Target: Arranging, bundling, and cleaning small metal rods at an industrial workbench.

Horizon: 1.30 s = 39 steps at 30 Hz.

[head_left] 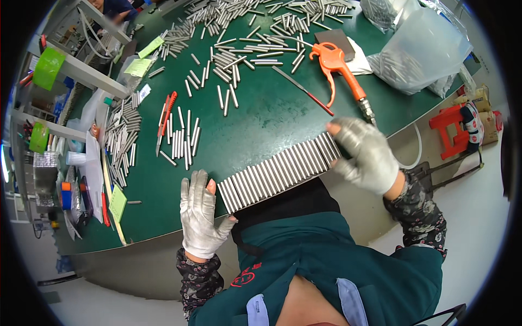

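Observation:
A long row of metal pins (280,173) lies side by side along the table's near edge, slanting up to the right. At its left end rests my left hand (201,214), in a pale glove with bare index and thumb tips. Its fingers are stretched out and its thumb is apart, close to the first pins. My right hand (367,155), gloved likewise, bends round the right end of the row. One bare fingertip is at the pins' far ends and the thumb at their near ends. The palms of both hands are hidden.
Loose pins (228,60) cover the far table, with smaller groups left of centre. A red utility knife (166,122), a thin red-handled tool (304,91) and an orange air gun (340,68) lie around. Bags of pins (416,60) stand far right. Another person (117,10) is far left.

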{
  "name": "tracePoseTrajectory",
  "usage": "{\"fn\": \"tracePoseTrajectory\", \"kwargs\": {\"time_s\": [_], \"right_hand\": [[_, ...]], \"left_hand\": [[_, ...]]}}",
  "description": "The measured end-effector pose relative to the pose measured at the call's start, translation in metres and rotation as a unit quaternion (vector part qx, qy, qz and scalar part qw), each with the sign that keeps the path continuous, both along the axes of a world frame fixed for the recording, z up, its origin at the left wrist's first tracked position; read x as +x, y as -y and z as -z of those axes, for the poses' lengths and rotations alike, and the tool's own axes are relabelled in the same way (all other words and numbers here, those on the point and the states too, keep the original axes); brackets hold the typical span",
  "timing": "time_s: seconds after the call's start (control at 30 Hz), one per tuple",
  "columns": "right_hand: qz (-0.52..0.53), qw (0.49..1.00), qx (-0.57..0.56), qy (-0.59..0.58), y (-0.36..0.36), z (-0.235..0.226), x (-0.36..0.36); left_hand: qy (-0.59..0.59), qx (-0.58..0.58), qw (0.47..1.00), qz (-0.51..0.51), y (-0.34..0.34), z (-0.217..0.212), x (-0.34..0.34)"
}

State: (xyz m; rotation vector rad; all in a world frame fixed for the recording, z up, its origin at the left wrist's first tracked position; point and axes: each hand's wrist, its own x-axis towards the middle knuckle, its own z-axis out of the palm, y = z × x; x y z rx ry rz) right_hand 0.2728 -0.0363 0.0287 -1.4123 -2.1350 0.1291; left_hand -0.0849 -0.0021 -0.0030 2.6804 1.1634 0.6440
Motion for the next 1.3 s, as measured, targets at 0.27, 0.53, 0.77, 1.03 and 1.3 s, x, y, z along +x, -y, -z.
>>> {"fn": "tracePoseTrajectory", "kwargs": {"time_s": [0.27,0.53,0.77,1.03,1.3], "right_hand": [[-0.027,0.993,-0.041,0.109,0.015,0.029,-0.018],[0.008,0.994,-0.044,0.101,0.02,0.03,-0.017],[-0.018,0.994,-0.056,0.096,0.018,0.033,-0.03],[-0.031,0.993,-0.056,0.1,0.019,0.03,-0.028],[-0.024,0.994,-0.039,0.097,0.02,0.032,-0.016]], "left_hand": [[-0.086,-0.008,0.995,0.057,0.0,-0.006,0.013],[-0.086,-0.01,0.995,0.054,0.004,-0.009,0.017],[-0.089,-0.006,0.995,0.052,0.002,-0.007,0.016],[-0.106,-0.009,0.986,0.127,-0.001,-0.014,0.043],[-0.156,-0.056,0.98,0.11,0.001,-0.025,0.071]]}}
